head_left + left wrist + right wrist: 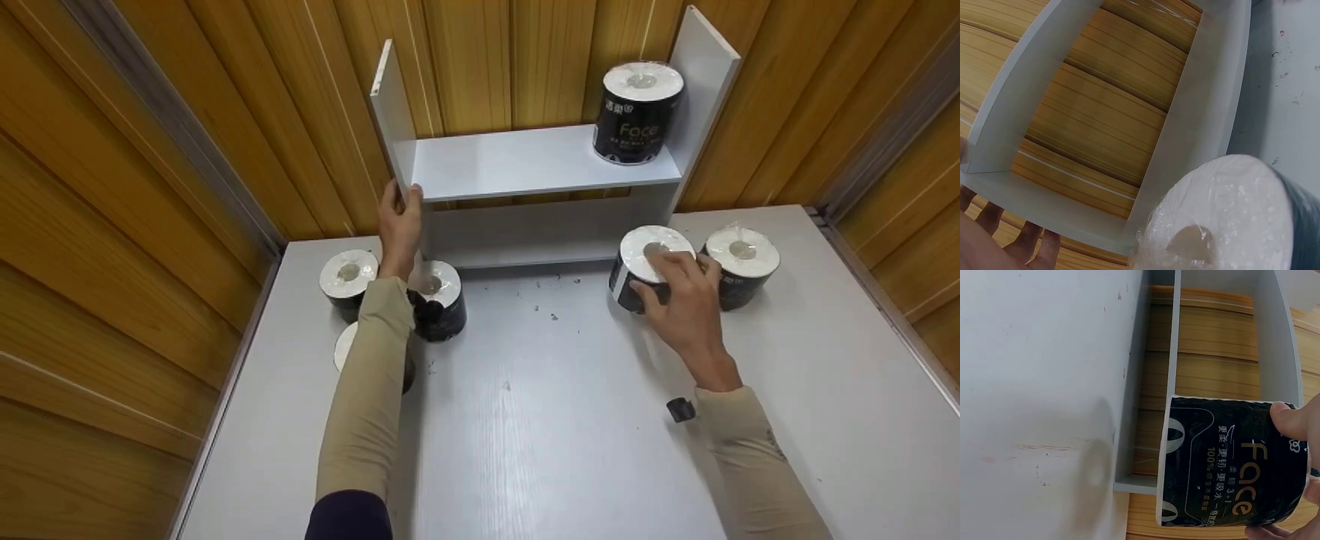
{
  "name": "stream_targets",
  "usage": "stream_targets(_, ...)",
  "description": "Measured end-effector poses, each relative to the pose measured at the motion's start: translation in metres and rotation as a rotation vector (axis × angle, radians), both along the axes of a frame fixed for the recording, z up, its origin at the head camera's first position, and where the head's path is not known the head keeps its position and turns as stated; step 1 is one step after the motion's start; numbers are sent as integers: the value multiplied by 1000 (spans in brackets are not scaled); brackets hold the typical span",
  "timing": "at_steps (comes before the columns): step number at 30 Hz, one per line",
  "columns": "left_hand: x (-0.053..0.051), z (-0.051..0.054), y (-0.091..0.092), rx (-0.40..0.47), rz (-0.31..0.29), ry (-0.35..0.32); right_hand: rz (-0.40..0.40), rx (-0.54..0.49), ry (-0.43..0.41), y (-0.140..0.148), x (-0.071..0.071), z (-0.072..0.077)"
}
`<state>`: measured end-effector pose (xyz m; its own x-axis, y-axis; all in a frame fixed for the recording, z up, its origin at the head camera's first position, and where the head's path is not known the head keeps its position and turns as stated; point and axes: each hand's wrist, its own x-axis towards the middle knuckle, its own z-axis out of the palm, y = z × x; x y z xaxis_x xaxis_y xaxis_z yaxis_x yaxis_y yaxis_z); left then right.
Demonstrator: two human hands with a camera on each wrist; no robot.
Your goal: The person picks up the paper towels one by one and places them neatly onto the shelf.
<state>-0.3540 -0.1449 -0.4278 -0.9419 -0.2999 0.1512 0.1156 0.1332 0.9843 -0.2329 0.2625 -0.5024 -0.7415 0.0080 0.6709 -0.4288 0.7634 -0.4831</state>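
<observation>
My left hand (401, 229) grips the left upright of a small white shelf unit (525, 161), with the thumb at its front edge. In the left wrist view, fingers (1044, 247) lie along the outside of that panel. My right hand (686, 304) holds a black-wrapped toilet paper roll (636, 262) in front of the shelf's lower right part. Seen from the right wrist, the thumb presses the wrapper of this roll (1224, 461) near one end. Whether it touches the tabletop I cannot tell. Another roll (634, 124) stands upright at the shelf's right end.
One roll (742, 262) stands just right of the held one. Near the left forearm are a roll (349, 281) at the back, another (446, 311) beside the wrist and a third (345, 345) partly hidden by the sleeve. Yellow wood-look walls (135, 225) border the white table (510, 435).
</observation>
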Motion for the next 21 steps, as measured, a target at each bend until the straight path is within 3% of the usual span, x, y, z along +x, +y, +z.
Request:
stream_targets(10,0,-1,2,5,6,1,5,-3,-19,-3,-1,1)
stream_targets(21,-1,-1,1,2,2,-8,82,40,18,-7,-9,4)
